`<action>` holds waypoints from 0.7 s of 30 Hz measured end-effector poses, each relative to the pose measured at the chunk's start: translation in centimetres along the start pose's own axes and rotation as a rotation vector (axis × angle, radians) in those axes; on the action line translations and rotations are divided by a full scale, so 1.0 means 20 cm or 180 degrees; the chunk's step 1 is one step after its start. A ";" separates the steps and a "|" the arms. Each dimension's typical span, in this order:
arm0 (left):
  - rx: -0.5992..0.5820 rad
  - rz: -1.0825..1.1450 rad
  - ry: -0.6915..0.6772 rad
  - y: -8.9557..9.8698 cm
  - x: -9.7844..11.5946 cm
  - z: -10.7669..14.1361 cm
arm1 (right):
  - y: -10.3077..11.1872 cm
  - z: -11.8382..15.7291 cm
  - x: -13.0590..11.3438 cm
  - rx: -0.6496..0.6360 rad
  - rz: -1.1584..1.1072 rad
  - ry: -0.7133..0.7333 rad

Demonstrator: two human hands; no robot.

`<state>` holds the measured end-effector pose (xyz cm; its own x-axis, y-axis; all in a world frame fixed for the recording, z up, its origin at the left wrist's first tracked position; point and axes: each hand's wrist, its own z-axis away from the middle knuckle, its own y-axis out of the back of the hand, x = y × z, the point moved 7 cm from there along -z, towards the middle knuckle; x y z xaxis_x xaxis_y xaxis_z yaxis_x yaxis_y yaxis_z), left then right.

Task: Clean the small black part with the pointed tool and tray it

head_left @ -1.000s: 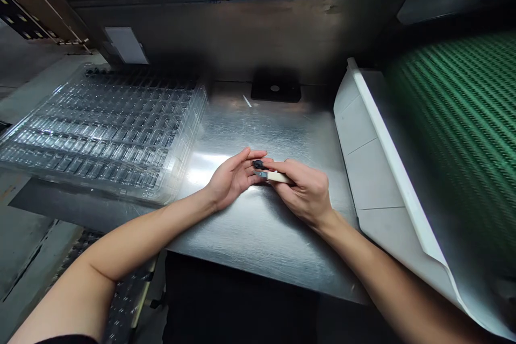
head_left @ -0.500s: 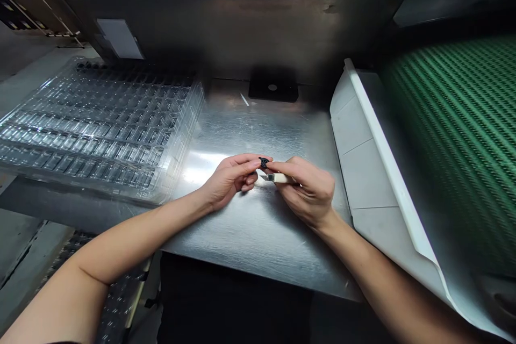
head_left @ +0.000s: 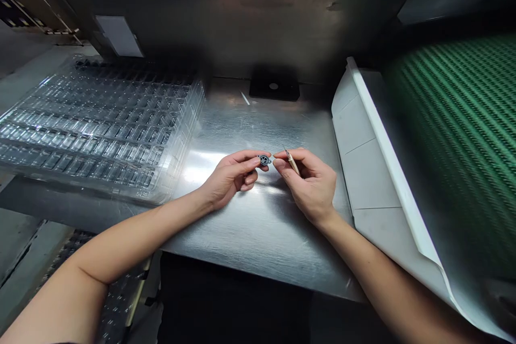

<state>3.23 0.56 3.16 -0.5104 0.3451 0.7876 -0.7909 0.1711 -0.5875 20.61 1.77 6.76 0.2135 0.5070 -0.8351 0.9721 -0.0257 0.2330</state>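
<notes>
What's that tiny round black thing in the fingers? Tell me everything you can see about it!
The small round part is dark, black or dark grey, and looks like moulded plastic, with a few little holes or spokes on its pale-glinting face. It is too small to make out more. The left hand pinches it by the edge between thumb and fingertips, face up toward the camera, just above the shiny metal table. The right hand holds a thin pale stick right beside it, not clearly touching.

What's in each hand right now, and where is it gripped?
Left hand pinches a small round black part by its rim. Right hand holds a thin pale stick along its shaft.
</notes>
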 end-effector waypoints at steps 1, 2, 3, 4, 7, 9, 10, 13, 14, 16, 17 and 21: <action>0.0000 0.0020 -0.0015 0.00 0.00 0.00 | -0.01 0.00 0.01 -0.0088 -0.0050 -0.0038; -0.0005 0.0030 -0.0031 0.00 0.00 0.00 | -0.02 0.00 0.02 -0.0196 -0.0110 -0.0076; -0.0009 0.0030 -0.0051 -0.01 0.00 0.00 | -0.04 0.00 0.03 -0.0308 -0.0181 -0.0124; -0.0011 0.0017 -0.0073 -0.01 0.00 0.00 | -0.05 0.00 0.04 -0.0399 -0.0263 -0.0181; -0.0031 -0.0068 -0.0085 -0.02 0.00 0.01 | -0.07 0.00 0.06 -0.0507 -0.0521 -0.0391; -0.0069 -0.0112 -0.0060 -0.02 0.00 0.00 | -0.07 0.00 0.07 -0.0509 -0.0597 -0.0487; -0.0102 -0.0120 -0.0053 -0.03 0.01 0.00 | -0.07 0.01 0.07 -0.0494 -0.0603 -0.0505; -0.0167 -0.0099 -0.0047 -0.03 0.01 0.00 | -0.06 0.01 0.06 -0.0453 -0.0536 -0.0461; -0.0152 -0.0109 -0.0030 -0.03 0.01 0.00 | -0.06 0.00 0.05 -0.0473 -0.0513 -0.0433; -0.0092 -0.0170 0.0040 -0.03 0.01 0.00 | -0.07 0.00 0.04 -0.0541 -0.0499 -0.0388; -0.0062 -0.0206 0.0084 -0.03 0.01 0.00 | -0.07 0.00 0.04 -0.0571 -0.0502 -0.0378; -0.0054 -0.0238 0.0273 -0.03 0.00 0.01 | -0.07 0.00 0.04 -0.0529 -0.0603 -0.0473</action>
<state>3.67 0.26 3.50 -0.4188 0.4084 0.8111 -0.8196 0.2147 -0.5313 19.44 2.17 5.84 0.0534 0.3572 -0.9325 0.9695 0.2051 0.1341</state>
